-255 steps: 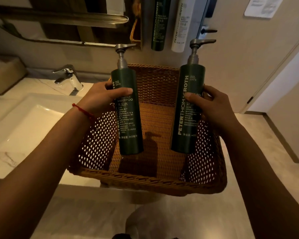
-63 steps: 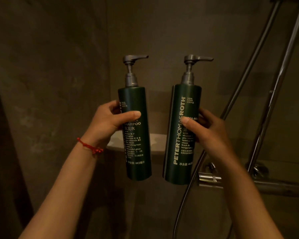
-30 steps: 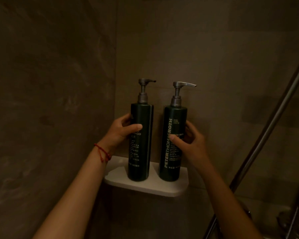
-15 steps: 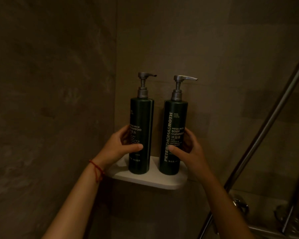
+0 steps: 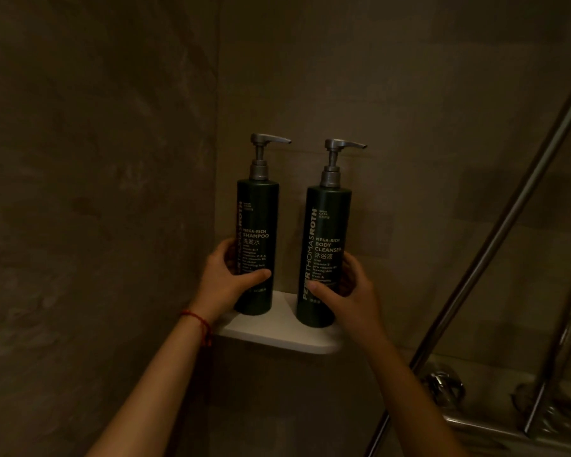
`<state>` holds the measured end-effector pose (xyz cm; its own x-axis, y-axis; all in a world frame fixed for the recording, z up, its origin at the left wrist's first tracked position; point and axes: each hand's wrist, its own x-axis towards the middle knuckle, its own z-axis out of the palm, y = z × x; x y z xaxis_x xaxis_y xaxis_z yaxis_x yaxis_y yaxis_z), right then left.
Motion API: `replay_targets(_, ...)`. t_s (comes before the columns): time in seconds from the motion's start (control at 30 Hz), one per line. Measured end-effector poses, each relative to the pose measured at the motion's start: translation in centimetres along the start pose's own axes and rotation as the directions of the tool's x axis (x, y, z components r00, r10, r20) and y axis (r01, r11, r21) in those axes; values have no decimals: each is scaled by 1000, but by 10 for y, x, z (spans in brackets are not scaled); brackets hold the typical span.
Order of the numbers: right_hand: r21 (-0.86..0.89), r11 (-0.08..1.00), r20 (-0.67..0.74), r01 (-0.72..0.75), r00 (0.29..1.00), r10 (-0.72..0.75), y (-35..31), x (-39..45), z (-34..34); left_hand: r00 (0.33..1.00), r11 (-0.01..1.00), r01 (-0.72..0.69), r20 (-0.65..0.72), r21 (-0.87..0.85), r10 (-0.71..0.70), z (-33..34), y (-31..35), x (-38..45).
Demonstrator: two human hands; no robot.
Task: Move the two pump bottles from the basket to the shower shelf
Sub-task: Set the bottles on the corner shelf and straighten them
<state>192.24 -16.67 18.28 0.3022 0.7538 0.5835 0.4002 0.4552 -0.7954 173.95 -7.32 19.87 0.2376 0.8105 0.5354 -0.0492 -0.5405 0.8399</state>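
dark stone-look walls [image 5: 96, 192] meet in a corner ahead of me, dim and brownish. a long metal shower rail [image 5: 508, 219] slants up the right side, with the shower fittings [image 5: 442, 387] low down beside it, blurred. in the corner sits the white shower shelf [image 5: 277, 331], fixed to the walls.

on it stand both dark green pump bottles, upright and a little apart, their grey pump spouts pointing right. the shampoo bottle [image 5: 257, 212] is on the left, tucked nearest the corner; the body cleanser bottle [image 5: 327, 225] is on the right, closer to the shelf's front edge. both bases rest on the shelf.

my left hand [image 5: 225, 282] is wrapped around the lower half of the shampoo bottle, thumb across its front, a red string bracelet [image 5: 198, 321] on that wrist. my right hand [image 5: 353, 291] is clasped on the lower part of the body cleanser bottle, thumb lying over the bottom of the label, fingers curled behind.
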Motion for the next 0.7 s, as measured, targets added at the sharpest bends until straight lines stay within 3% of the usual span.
replay_targets(0.1,-15,1000,-25,17,1000,-18,-1,-1,6,998,1000,-9,-55,-6,8,2,-3,0)
replay_targets(0.33,2,1000,-9,-18,1000,18,4,-3,3,991,996,90,102,6,-90,-13,-11,-1)
replay_targets(0.6,62,996,33,-58,998,56,10,5,5,986,994,106,131,-33,-101,-17,-14,1)
replay_targets(0.7,43,998,-19,-34,999,35,10,5,12,987,993,107,122,-44,-101,-16,-14,2)
